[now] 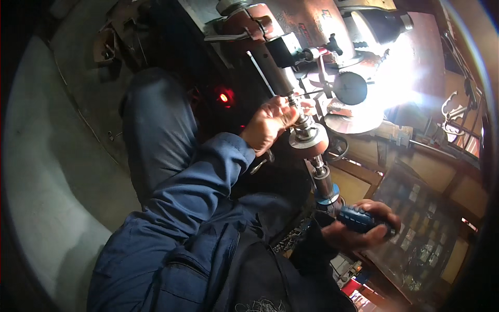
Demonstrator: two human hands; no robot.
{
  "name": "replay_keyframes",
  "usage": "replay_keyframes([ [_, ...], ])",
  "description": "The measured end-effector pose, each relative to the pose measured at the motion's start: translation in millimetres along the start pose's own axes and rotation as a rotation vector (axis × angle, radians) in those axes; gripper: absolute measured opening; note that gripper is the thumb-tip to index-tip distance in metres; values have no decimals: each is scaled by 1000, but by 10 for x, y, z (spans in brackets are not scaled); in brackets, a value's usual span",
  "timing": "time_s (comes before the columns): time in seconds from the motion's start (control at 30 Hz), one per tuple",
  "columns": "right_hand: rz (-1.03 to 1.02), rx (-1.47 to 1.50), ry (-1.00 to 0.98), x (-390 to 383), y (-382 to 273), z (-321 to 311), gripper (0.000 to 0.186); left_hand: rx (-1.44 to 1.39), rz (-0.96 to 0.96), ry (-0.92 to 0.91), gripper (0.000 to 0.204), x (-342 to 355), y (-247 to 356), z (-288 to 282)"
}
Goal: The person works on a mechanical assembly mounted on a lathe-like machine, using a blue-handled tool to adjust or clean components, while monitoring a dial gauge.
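Left hand [267, 124]: was curled around a stepped, silvery metal spindle [305, 126] (fingertips partly hidden)
Right hand [360, 236]: was closed around a ribbed, dark-blue handle [356, 219]
Spindle: sat near a round, dark dial [350, 88]

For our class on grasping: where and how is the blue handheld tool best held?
The blue tool is probably best gripped around its body, from the picture's lower side: thick, elongated and lying roughly crosswise, it fits the curled right hand.

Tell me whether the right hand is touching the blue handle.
Touching. The head view shows the right hand closed around the blue handle, gripping it from both sides.
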State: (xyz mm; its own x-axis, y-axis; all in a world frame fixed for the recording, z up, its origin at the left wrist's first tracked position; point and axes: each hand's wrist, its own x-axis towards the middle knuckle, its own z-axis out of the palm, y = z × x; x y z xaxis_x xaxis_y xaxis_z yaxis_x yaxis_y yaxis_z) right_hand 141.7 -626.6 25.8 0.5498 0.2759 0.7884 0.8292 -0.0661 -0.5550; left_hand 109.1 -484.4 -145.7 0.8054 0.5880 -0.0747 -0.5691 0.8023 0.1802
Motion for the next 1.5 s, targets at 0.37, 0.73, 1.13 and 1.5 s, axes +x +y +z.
replay_keyframes([
  [0.37, 654, -573, -598, -547, 1571, -2665, 43, -87, -38, 52, 30, 60, 7, 13],
  [0.73, 713, -447, -468, -873, 1888, -2525, 24, -190, -8, 24, 32, 12, 85, 105],
  [1.13, 1039, -604, -657, -951, 1462, -2684, 22, -189, 22, -19, 37, 56, 38, 0],
  [1.5, 1141, -8, -333, -803, 1284, -2829, 25, -152, 23, -38, 34, 53, 44, 0],
])
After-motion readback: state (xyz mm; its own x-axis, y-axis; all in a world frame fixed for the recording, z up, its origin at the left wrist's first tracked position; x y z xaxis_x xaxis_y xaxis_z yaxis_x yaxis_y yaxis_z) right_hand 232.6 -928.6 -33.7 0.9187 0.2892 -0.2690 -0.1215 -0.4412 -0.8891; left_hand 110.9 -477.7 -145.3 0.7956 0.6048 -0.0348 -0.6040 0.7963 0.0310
